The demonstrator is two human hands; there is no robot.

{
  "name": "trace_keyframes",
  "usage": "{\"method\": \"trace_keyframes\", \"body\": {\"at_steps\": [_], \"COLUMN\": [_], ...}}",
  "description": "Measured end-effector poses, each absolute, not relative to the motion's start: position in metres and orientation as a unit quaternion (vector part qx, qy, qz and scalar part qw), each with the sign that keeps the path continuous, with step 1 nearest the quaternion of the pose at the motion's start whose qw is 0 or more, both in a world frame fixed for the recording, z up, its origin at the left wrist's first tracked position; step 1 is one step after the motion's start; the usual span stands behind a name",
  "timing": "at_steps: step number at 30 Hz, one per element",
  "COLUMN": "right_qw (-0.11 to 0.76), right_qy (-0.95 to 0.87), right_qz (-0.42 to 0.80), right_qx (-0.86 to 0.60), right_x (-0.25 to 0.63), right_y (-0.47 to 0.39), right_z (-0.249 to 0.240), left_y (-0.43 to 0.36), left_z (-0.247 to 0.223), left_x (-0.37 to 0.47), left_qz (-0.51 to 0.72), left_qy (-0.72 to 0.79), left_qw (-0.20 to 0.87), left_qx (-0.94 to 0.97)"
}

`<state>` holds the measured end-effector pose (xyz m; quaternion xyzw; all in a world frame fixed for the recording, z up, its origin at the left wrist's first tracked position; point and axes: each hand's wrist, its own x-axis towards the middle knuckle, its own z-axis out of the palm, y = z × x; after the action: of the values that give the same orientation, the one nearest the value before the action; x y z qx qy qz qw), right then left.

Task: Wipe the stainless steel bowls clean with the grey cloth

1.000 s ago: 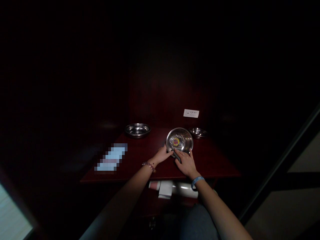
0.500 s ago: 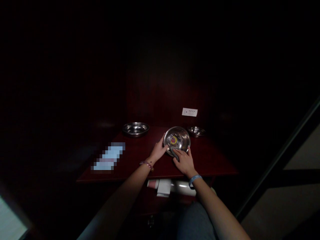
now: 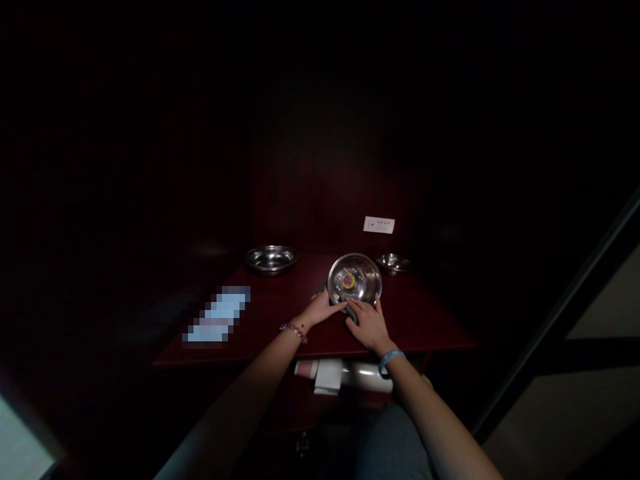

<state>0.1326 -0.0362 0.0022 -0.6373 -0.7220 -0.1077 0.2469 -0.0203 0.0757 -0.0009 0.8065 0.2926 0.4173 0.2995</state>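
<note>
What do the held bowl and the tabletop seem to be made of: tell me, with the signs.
Held bowl: polished metal, likely stainless steel, judging by its silvery sheen and bright highlights.
Tabletop: perhaps wood or a wood-look laminate, smooth and dark red; no clear grain shows in this dim light, so that stays open.

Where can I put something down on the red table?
The table looks bare between the wide dish and big bowl, and from the right hand toward its right edge. It's crowded around the bowl: left hand, right hand and small dish sit close.
</note>
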Motion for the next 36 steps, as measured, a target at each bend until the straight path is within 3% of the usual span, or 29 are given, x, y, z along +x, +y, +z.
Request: {"method": "trace_keyframes", "body": {"at_steps": [36], "right_qw": [0.259], "right_qy": [-0.725], "right_qz": [-0.101], "right_qx": [-0.63], "right_x": [0.135], "right_y": [-0.035], "right_z": [0.0], "left_y": [0.067], "left_z": [0.008], "left_x": [-0.022], "left_qz": [0.424], "left_qy": [0.319], "left_qw": [0.299], "left_qx": [0.793]}}
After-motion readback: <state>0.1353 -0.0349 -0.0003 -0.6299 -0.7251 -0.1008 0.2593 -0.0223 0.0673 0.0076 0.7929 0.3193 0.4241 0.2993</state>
